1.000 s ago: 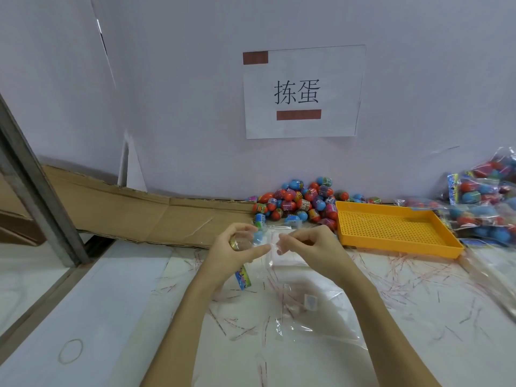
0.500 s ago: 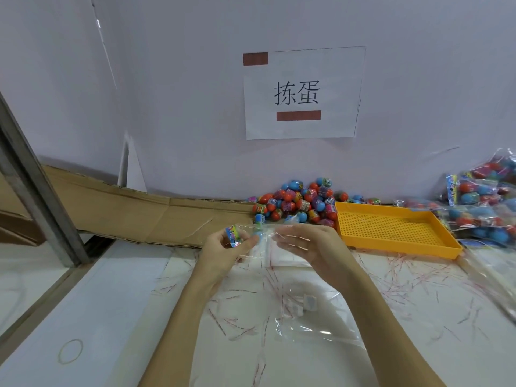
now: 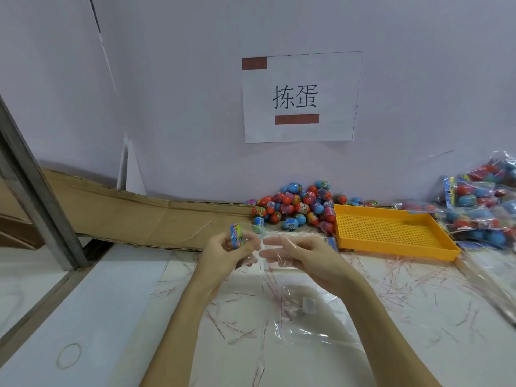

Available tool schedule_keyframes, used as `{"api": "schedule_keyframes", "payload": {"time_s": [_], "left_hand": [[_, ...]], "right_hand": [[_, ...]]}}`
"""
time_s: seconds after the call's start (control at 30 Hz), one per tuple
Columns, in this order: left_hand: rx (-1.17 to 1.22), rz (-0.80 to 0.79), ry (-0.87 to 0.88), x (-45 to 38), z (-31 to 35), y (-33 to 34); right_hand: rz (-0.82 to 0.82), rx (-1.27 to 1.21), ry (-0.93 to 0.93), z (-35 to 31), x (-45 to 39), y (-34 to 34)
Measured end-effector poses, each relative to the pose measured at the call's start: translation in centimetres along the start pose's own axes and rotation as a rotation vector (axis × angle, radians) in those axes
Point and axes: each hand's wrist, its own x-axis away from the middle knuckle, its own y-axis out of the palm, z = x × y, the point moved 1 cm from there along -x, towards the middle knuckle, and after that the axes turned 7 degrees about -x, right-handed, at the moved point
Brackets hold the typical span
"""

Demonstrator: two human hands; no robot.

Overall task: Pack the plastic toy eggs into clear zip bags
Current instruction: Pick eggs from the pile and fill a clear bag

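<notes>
A clear zip bag (image 3: 269, 236) with a colourful printed header (image 3: 236, 235) is held up above the white table. My left hand (image 3: 226, 254) pinches the bag at its header end. My right hand (image 3: 296, 254) lies with its straight fingers inside the bag's film, spreading it. A pile of red and blue toy eggs (image 3: 296, 208) lies against the wall behind my hands. Nothing shows inside the bag.
An orange perforated tray (image 3: 391, 233) sits right of the egg pile. Filled bags of eggs (image 3: 480, 208) are heaped at the far right. Flat clear bags (image 3: 301, 325) and thin red strips litter the table. Cardboard (image 3: 139, 216) lies at the left, beside a metal post (image 3: 36, 202).
The bag's printed header has swung up from below my left hand to above it. My right hand's fingers have straightened and slid into the bag.
</notes>
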Motion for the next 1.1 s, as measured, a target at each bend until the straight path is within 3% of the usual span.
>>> {"api": "schedule_keyframes", "payload": {"time_s": [0.1,0.2,0.37,0.53,0.63,0.7,0.73,0.8,0.87,1.0,1.1], "left_hand": [[-0.024,0.004,0.022,-0.1,0.0,-0.2],[-0.013,0.027,0.031,-0.2,-0.1,-0.2],[-0.051,0.033,0.037,-0.3,-0.1,0.0],[-0.126,0.021,0.049,-0.4,0.0,-0.1],[-0.135,0.020,0.115,-0.6,-0.4,-0.2],[-0.265,0.100,0.244,-0.8,-0.7,-0.5],[-0.439,0.124,0.356,-0.8,-0.9,-0.6],[-0.814,0.125,0.599,-0.9,-1.3,-0.3],[-1.006,0.077,0.725,-0.8,-1.4,0.6],[-1.067,0.148,0.808,-0.4,-1.4,1.0],[-0.988,0.279,0.650,-0.2,-0.8,0.0]], "right_hand": [[-0.065,0.053,-0.014,-0.2,0.1,0.1],[-0.026,0.157,-0.058,-0.1,-0.1,0.2],[0.042,-0.079,-0.086,0.2,-0.4,0.4],[0.048,0.004,-0.115,0.2,-0.6,0.4],[0.076,0.251,-0.170,0.0,-0.4,0.1],[0.142,0.465,-0.202,0.5,-0.8,0.0],[0.156,0.544,-0.223,0.6,-0.9,0.4],[0.129,0.624,-0.278,0.9,-0.9,1.4],[0.076,0.675,-0.336,1.4,-1.0,2.3],[0.081,0.764,-0.436,1.6,-1.3,3.1],[0.188,0.704,-0.547,0.8,-0.9,3.1]]}}
